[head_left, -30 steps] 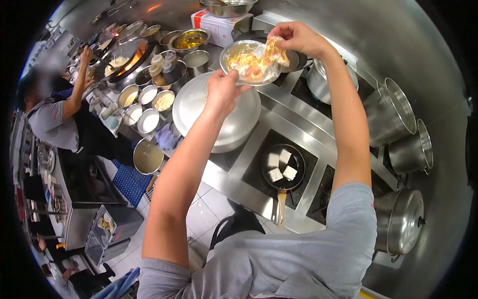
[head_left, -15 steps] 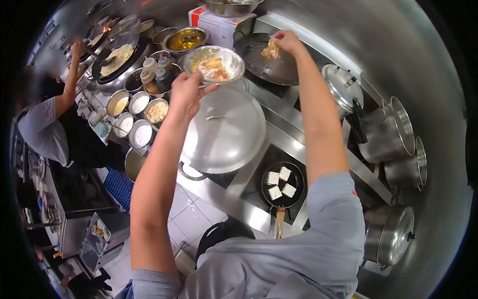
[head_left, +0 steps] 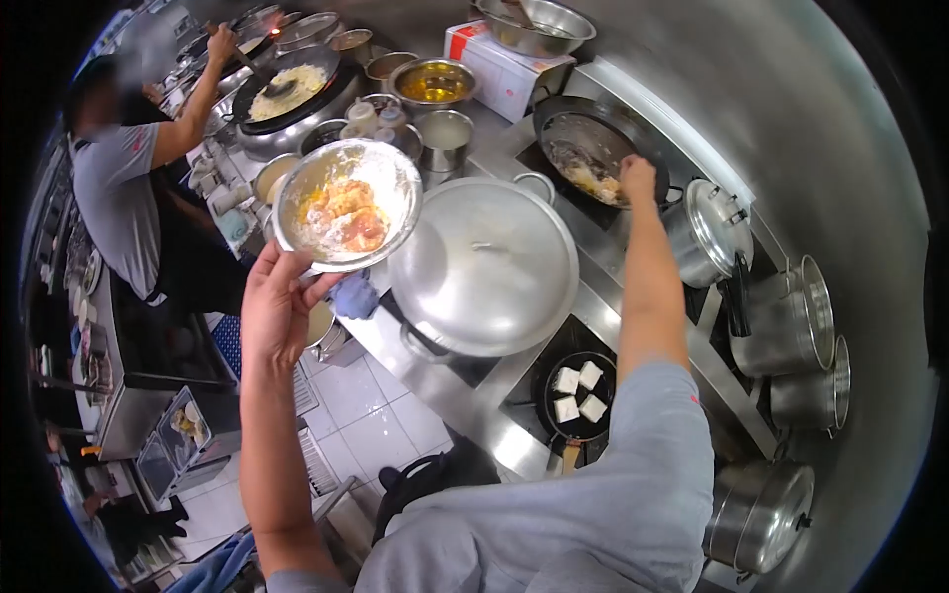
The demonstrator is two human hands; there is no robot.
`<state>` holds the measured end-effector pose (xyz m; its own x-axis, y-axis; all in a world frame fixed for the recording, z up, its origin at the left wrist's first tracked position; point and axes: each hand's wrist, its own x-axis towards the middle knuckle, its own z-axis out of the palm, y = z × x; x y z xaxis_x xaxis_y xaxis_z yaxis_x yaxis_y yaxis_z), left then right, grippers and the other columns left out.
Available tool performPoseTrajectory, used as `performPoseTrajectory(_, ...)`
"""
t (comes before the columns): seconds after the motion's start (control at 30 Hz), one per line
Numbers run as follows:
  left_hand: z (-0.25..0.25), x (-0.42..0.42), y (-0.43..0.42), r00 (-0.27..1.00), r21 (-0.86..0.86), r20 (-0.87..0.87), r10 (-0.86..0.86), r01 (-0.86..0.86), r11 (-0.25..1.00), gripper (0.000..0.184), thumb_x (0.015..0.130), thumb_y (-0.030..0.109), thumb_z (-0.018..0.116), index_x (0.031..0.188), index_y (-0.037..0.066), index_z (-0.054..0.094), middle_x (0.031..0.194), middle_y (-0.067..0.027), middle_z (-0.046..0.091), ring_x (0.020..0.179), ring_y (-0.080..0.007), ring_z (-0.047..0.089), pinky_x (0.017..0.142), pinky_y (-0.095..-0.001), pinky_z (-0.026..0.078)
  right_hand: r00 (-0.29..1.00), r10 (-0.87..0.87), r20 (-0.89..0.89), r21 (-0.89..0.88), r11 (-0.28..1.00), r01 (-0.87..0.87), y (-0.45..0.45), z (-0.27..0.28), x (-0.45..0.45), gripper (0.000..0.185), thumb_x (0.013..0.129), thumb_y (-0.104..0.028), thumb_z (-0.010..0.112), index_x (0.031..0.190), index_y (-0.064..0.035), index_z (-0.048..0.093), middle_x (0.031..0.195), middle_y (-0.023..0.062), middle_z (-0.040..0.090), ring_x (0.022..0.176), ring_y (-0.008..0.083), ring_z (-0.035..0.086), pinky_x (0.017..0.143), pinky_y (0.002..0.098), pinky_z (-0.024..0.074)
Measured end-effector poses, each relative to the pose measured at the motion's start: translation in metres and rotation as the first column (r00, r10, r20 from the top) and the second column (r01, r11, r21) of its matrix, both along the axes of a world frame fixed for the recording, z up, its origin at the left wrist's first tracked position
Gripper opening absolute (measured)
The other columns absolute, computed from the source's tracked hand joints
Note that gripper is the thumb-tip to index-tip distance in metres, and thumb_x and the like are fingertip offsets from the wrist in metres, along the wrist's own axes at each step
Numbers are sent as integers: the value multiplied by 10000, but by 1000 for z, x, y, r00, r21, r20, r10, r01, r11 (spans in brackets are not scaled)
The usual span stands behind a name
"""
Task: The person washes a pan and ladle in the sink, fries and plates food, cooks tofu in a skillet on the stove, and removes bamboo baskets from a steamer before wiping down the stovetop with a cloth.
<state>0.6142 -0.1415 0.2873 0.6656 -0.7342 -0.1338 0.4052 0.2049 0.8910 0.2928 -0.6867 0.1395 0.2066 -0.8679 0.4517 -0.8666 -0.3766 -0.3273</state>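
My left hand [head_left: 280, 308] grips the lower edge of a metal bowl [head_left: 397, 188], thumb on the rim. The bowl is tilted toward me and holds battered pieces [head_left: 348, 219] with white flour and yellow egg around them. Over the near right side of a dark wok [head_left: 618, 128], my right hand [head_left: 638, 180] is closed, fingers down. A pale battered piece [head_left: 597, 185] is at its fingertips, low in the wok, where the surface looks wet and bubbly. The fingertips are partly hidden.
A large lidded pot [head_left: 484, 287] stands between my arms. Below it, a small pan [head_left: 571, 388] holds several white blocks. A pressure cooker [head_left: 707, 232] and pots [head_left: 776, 326] line the right. At left, a co-worker [head_left: 124, 198] stirs food in another wok [head_left: 292, 99].
My right hand has lowered the battered piece from above the wok down into it. The bowl in my left hand has moved left and nearer to me. The view has shifted.
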Motion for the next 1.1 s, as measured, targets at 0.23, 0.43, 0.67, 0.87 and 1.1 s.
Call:
performPoseTrajectory(0.23, -24, -3, 35, 992, -93, -93, -89, 81, 992, 233, 916, 23, 547, 1142, -34, 545, 1076, -154, 645, 946, -277, 672, 821, -360, 595, 771, 574, 276, -230, 818, -526, 208, 194, 75, 249, 901, -178, 633, 1109, -47, 671, 956, 104, 716, 855, 173, 684, 773, 317, 526)
performPoseTrajectory(0.43, -50, -24, 66, 963, -205, -80, -257, 236, 950, 75, 903, -3, 561, 870, 35, 504, 986, -130, 650, 857, -227, 687, 743, -355, 615, 575, 809, -122, 201, 587, -784, 446, 216, 155, 235, 894, -169, 655, 1096, -51, 668, 947, 145, 708, 863, 210, 690, 788, 332, 538)
performPoseTrajectory(0.67, -75, -51, 82, 935, -250, 84, -344, 354, 901, 69, 893, 1, 560, 953, 34, 555, 933, -42, 633, 827, -124, 649, 729, -310, 604, 580, 778, -239, 258, 627, -735, 490, 174, 154, 386, 757, -186, 700, 1120, -58, 665, 948, 200, 690, 898, 354, 669, 822, 408, 519)
performPoseTrajectory(0.87, -48, -51, 32, 888, -198, 11, -459, 452, 870, 75, 860, 1, 558, 924, -10, 520, 959, -106, 599, 842, -200, 656, 714, -323, 625, 735, 640, -224, 313, 761, -567, 434, 207, 126, 419, 683, -252, 755, 1068, -88, 722, 830, 137, 702, 737, 216, 652, 720, 329, 509)
performPoseTrajectory(1.1, -20, -59, -91, 839, -174, 5, -545, 537, 825, 149, 868, -35, 505, 1010, -77, 484, 1051, -185, 594, 912, -287, 668, 770, -365, 627, 806, 582, -103, 232, 803, -550, 321, 238, 108, 388, 667, -179, 740, 1035, -54, 732, 825, 104, 720, 730, 152, 646, 706, 295, 517)
